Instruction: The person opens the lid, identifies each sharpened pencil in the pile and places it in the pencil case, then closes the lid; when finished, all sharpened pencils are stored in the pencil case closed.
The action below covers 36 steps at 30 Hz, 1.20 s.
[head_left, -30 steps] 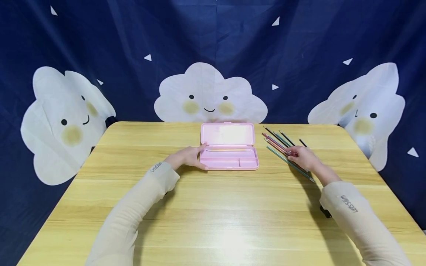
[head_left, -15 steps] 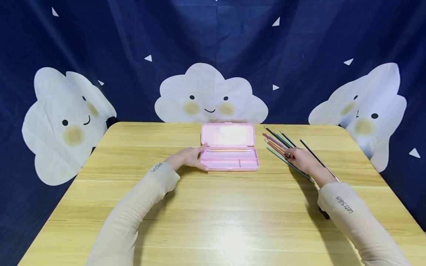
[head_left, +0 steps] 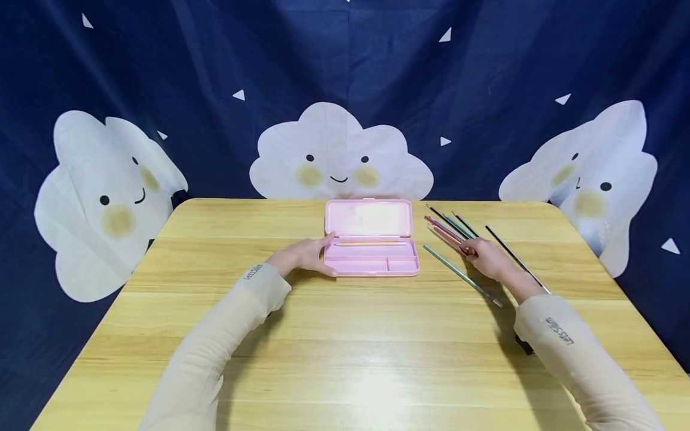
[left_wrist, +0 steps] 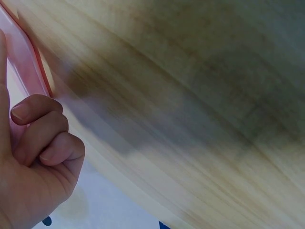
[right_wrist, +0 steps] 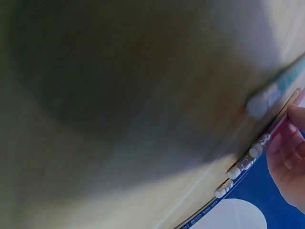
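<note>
A pink pencil case (head_left: 372, 257) lies with its lid raised near the table's far edge. My left hand (head_left: 302, 256) grips its left end, thumb and a finger spread across the sides; the left wrist view shows the other fingers (left_wrist: 43, 129) curled beside the case wall. One pale pencil (head_left: 372, 243) lies in the long back compartment. To the right, my right hand (head_left: 489, 260) pinches at the fanned bunch of colored pencils (head_left: 444, 233). Up close, a red pencil (right_wrist: 279, 126) sits between thumb and fingers; how many are held is hidden.
A teal pencil (head_left: 460, 274) lies apart, left of the right hand, its eraser end toward me. A black pencil (head_left: 509, 251) lies separately on the right. The wooden table (head_left: 345, 335) ends at a dark blue curtain (head_left: 345, 54) with cloud faces.
The teal pencil has shifted away from the bunch, toward the left and nearer me. My right hand has moved slightly, uncovering more of the black pencil. The left hand stays put.
</note>
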### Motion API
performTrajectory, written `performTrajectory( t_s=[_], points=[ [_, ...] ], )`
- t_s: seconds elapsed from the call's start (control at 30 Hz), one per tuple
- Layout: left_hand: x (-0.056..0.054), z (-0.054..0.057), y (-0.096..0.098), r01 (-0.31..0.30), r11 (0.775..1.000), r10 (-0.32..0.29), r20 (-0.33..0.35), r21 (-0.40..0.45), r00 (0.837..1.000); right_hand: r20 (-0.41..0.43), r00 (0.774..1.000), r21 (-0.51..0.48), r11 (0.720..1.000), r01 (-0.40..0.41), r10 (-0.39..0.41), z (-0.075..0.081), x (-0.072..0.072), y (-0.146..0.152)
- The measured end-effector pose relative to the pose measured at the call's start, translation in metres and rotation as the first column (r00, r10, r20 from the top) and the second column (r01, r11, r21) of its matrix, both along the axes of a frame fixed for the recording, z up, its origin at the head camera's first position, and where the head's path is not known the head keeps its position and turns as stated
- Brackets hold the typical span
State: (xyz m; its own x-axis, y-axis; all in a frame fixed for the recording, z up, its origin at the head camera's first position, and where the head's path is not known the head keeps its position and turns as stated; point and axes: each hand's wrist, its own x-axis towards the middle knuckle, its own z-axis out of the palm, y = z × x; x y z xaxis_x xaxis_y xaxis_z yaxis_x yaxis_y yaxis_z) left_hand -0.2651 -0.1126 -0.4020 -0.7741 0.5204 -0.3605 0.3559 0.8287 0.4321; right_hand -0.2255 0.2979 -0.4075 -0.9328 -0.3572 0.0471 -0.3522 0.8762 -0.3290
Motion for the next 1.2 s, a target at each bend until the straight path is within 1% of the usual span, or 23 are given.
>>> performTrajectory(
  t_s=[0.1,0.27,0.43,0.5,0.67,0.8,1.07,1.2],
  points=[
    [0.0,0.0,0.0,0.003,1.0,-0.003,-0.001,0.001,1.0,-0.036,0.999,-0.033,0.999,-0.004,0.002,0.001,0.0,0.0],
    [0.0,-0.001,0.0,0.006,1.0,-0.006,-0.01,0.005,1.0,-0.081,0.997,-0.095,0.995,0.009,-0.017,0.004,0.0,-0.003],
    [0.0,-0.001,0.0,0.007,1.0,-0.007,-0.01,0.002,1.0,-0.145,0.989,-0.149,0.989,-0.018,-0.004,0.006,-0.001,-0.009],
    [0.0,-0.001,0.001,0.008,1.0,-0.008,-0.012,-0.002,1.0,-0.156,0.988,-0.167,0.985,-0.03,0.004,0.006,-0.002,-0.013],
    [0.0,0.0,0.001,0.004,1.0,-0.004,-0.007,-0.01,1.0,-0.139,0.99,-0.179,0.983,-0.045,0.02,0.009,-0.006,-0.024],
    [0.0,0.0,0.001,0.001,1.0,-0.001,-0.002,-0.017,1.0,-0.154,0.987,-0.17,0.983,-0.073,0.047,0.01,-0.013,-0.036],
    [0.001,0.001,0.001,-0.001,1.0,0.001,-0.002,-0.023,1.0,-0.113,0.986,-0.206,0.968,-0.143,0.121,0.006,-0.024,-0.061],
    [0.001,0.001,0.001,-0.006,1.0,0.006,0.004,-0.027,1.0,-0.114,0.979,-0.22,0.956,-0.193,0.172,0.004,-0.028,-0.074]
  ],
)
